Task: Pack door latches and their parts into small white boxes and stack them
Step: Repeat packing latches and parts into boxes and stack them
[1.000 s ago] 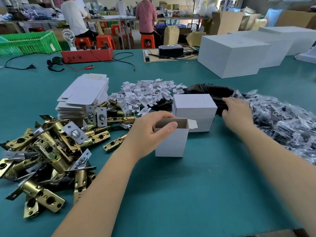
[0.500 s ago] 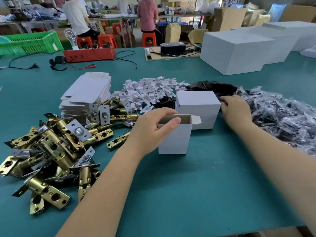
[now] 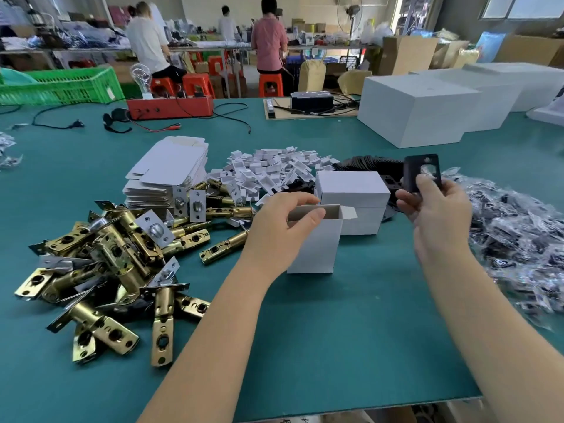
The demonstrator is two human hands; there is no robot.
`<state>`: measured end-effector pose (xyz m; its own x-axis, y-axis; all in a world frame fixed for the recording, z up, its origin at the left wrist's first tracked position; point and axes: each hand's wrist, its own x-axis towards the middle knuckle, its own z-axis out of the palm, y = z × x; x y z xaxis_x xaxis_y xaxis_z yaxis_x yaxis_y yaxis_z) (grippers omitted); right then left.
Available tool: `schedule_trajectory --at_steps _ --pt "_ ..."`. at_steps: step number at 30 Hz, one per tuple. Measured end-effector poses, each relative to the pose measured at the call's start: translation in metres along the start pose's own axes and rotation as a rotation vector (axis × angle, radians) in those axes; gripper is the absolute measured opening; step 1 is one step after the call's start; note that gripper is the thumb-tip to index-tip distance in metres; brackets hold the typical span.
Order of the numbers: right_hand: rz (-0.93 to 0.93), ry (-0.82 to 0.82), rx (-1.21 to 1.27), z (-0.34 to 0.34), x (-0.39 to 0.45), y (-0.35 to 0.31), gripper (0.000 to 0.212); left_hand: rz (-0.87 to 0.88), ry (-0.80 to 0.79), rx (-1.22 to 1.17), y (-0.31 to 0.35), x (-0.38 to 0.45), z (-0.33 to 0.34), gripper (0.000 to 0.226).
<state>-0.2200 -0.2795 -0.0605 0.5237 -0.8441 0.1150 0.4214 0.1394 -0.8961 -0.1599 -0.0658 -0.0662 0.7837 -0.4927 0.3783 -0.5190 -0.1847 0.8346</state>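
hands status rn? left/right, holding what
Left hand: grips the rim of the open small white box standing on the table.
Right hand: pinches a black plate, lifted above the pile.

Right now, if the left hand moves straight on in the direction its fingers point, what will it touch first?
Its left hand already grips the open white box; beyond that, probably the stacked closed boxes, though depth is unclear.

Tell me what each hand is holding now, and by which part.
The left hand grips the open white box by its top rim. The right hand pinches a black plate by its lower edge.
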Motion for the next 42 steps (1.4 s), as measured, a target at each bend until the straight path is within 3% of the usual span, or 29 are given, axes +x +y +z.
schedule_trajectory --at_steps 3,6,9,11,15,18,20,22,25,29,33,38,42 --pt "-0.068 -0.220 -0.024 0.015 -0.039 -0.006 0.006 0.020 -0.002 -0.031 0.000 -0.003 0.000 0.014" --pt "-0.128 -0.442 -0.225 0.031 -0.063 -0.003 0.016 0.002 0.013 -0.147 -0.001 -0.008 -0.002 0.010" --pt "-0.258 -0.582 -0.522 0.038 -0.070 -0.001 0.028 -0.013 0.020 -0.320 0.000 -0.010 -0.004 0.018" --pt "-0.281 -0.636 -0.560 0.040 -0.069 -0.001 0.028 -0.064 0.077 -0.347 0.000 -0.010 -0.005 0.015" --pt "-0.332 -0.605 -0.579 0.045 -0.068 0.003 0.035 -0.094 0.118 -0.266 -0.006 -0.007 -0.004 0.014" --pt "-0.246 -0.543 -0.454 0.049 -0.067 0.001 0.041 -0.107 0.103 -0.321 -0.007 -0.006 -0.004 0.018" --pt "-0.242 -0.615 -0.423 0.049 -0.066 -0.004 0.041 -0.146 0.108 -0.398 -0.008 -0.007 -0.003 0.019" --pt "-0.411 -0.761 -0.542 0.049 -0.070 -0.008 0.040 -0.178 0.103 -0.459 -0.008 -0.006 -0.003 0.014" --pt "-0.587 -0.818 -0.593 0.055 -0.073 -0.007 0.037 -0.145 0.020 -0.478 -0.011 -0.006 -0.003 0.012" --pt "-0.381 -0.691 -0.497 0.060 -0.066 -0.009 0.040 -0.084 -0.111 -0.469 -0.015 -0.008 -0.004 0.038" --pt "-0.369 -0.641 -0.375 0.058 -0.054 -0.020 0.025 -0.037 -0.176 -0.392 -0.018 -0.007 -0.011 0.051" --pt "-0.312 -0.788 -0.351 0.052 -0.050 -0.028 0.029 0.004 -0.163 -0.315 -0.020 -0.005 -0.012 0.030" --pt "-0.296 -0.823 -0.559 0.053 -0.051 -0.021 0.032 -0.159 -0.051 -0.414 -0.023 -0.001 -0.002 0.013"
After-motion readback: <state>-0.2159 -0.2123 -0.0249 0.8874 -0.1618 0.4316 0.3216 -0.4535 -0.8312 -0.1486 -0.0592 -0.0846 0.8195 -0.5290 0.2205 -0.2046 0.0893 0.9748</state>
